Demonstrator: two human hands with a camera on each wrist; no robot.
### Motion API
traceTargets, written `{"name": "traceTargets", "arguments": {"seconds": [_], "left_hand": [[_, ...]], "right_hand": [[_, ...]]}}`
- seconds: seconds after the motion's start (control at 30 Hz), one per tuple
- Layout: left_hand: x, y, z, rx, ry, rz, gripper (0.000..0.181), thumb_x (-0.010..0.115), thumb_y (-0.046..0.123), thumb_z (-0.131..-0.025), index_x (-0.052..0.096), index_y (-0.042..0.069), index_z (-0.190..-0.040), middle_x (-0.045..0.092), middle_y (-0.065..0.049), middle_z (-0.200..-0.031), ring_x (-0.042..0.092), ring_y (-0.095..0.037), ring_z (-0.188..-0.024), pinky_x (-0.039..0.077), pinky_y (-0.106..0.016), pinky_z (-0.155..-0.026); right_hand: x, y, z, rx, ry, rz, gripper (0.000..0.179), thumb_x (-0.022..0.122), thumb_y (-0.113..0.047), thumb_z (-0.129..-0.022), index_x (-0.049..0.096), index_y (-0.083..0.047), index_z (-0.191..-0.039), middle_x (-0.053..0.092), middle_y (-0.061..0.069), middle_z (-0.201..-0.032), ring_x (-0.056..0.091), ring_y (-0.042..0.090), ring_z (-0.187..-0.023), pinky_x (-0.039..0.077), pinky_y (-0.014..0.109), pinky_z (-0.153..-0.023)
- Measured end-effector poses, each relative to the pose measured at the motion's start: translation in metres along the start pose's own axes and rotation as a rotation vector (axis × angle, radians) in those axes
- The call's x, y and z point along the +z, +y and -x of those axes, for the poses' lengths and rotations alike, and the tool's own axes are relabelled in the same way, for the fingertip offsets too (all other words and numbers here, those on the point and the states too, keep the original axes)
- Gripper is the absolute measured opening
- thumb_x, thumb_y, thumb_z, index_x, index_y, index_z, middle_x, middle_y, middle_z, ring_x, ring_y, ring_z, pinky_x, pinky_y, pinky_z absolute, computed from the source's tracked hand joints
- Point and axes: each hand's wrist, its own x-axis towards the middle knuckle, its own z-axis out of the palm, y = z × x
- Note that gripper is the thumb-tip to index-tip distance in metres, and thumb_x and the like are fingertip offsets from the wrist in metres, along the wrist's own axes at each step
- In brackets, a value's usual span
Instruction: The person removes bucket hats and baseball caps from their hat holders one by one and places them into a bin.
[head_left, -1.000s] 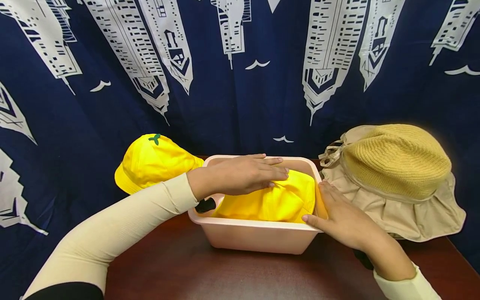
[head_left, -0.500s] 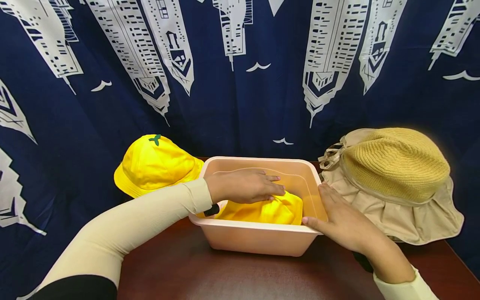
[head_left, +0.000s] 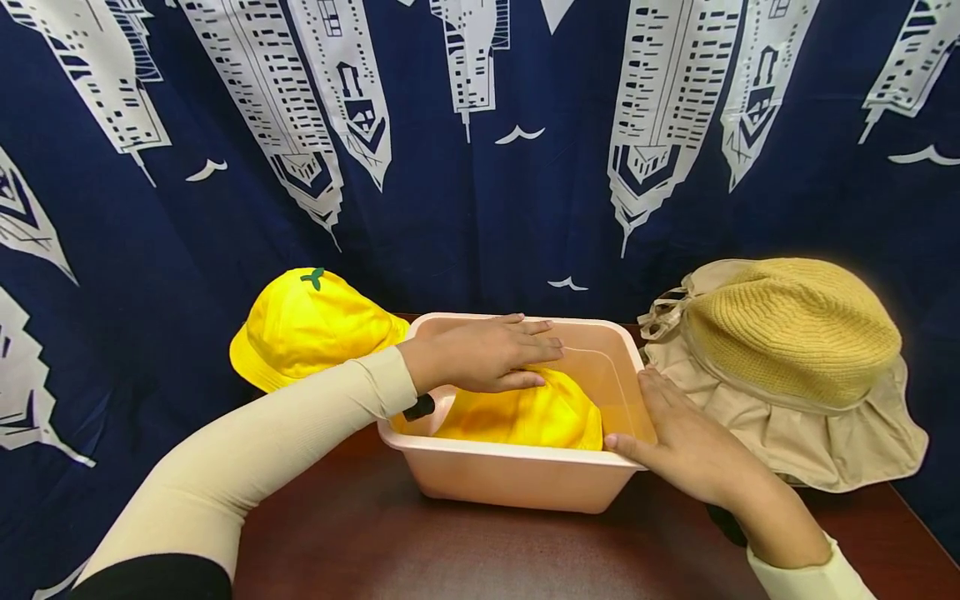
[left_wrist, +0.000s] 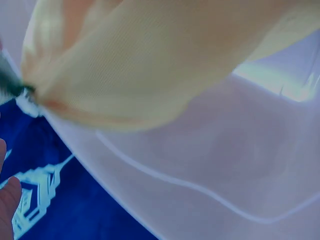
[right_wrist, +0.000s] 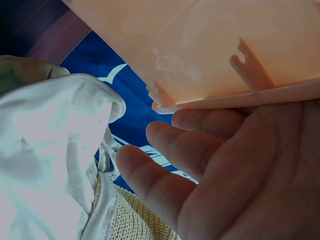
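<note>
A yellow hat [head_left: 558, 412] lies crumpled in a pale pink plastic basin [head_left: 510, 450]. My left hand [head_left: 487, 354] reaches over the basin from the left, palm down with fingers extended, and rests on top of this hat. In the left wrist view, the hat's cloth [left_wrist: 140, 75] hangs over the basin's inner wall [left_wrist: 240, 165]. At the right end of the basin, my right hand [head_left: 693, 433] rests on the rim, thumb at the front corner. The right wrist view shows its fingers [right_wrist: 155, 172] loosely extended past the rim, beside the basin's outer wall [right_wrist: 200, 55].
Another yellow hat [head_left: 318, 329] with a green sprout stands left of the basin, partly behind my left sleeve. To the right lies a straw sun hat [head_left: 795, 333] with a wide beige cloth brim. Beneath is a dark red-brown table [head_left: 480, 550]; a navy patterned curtain [head_left: 525, 208] hangs behind.
The yellow hat in the basin has sunk lower and shifted left. My left hand dipped into the basin, then rose slightly toward the back. My right hand stayed at the rim.
</note>
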Motion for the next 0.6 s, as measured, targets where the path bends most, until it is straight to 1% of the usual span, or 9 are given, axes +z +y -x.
{"name": "traceTargets", "arguments": {"seconds": [0.17,0.33,0.47,0.6], "left_hand": [[-0.015,-0.003,0.014,-0.087,0.016,0.001,0.055,0.040,0.043,-0.106,0.038,0.017,-0.154,0.033,0.001,-0.159,0.012,-0.016,-0.150,0.009,-0.040,-0.121],[-0.031,-0.011,0.035,-0.170,0.054,-0.029,0.056,0.039,0.046,-0.106,0.037,0.017,-0.155,0.032,0.003,-0.159,0.012,-0.015,-0.150,0.009,-0.039,-0.121],[-0.045,-0.024,0.060,-0.252,0.098,-0.064,0.057,0.042,0.046,-0.105,0.037,0.017,-0.155,0.033,0.002,-0.159,0.013,-0.016,-0.150,0.010,-0.040,-0.121],[-0.057,-0.041,0.090,-0.364,0.139,-0.094,0.058,0.043,0.046,-0.105,0.037,0.018,-0.155,0.030,0.001,-0.160,0.013,-0.017,-0.150,0.009,-0.042,-0.121]], "right_hand": [[0.001,-0.001,0.001,-0.006,0.006,-0.008,0.103,0.061,-0.058,-0.091,0.018,0.012,-0.152,0.019,0.032,-0.157,0.021,0.049,-0.144,0.026,0.065,-0.110],[0.002,0.000,0.002,-0.010,0.011,-0.014,0.103,0.061,-0.058,-0.091,0.017,0.013,-0.152,0.019,0.033,-0.157,0.020,0.049,-0.144,0.025,0.064,-0.111],[0.002,0.000,0.002,-0.007,0.012,-0.019,0.103,0.060,-0.059,-0.092,0.016,0.012,-0.153,0.018,0.032,-0.158,0.019,0.048,-0.145,0.024,0.064,-0.111],[0.001,-0.001,0.001,-0.012,0.014,-0.023,0.102,0.059,-0.058,-0.092,0.016,0.012,-0.153,0.018,0.033,-0.157,0.020,0.049,-0.144,0.024,0.065,-0.111]]}}
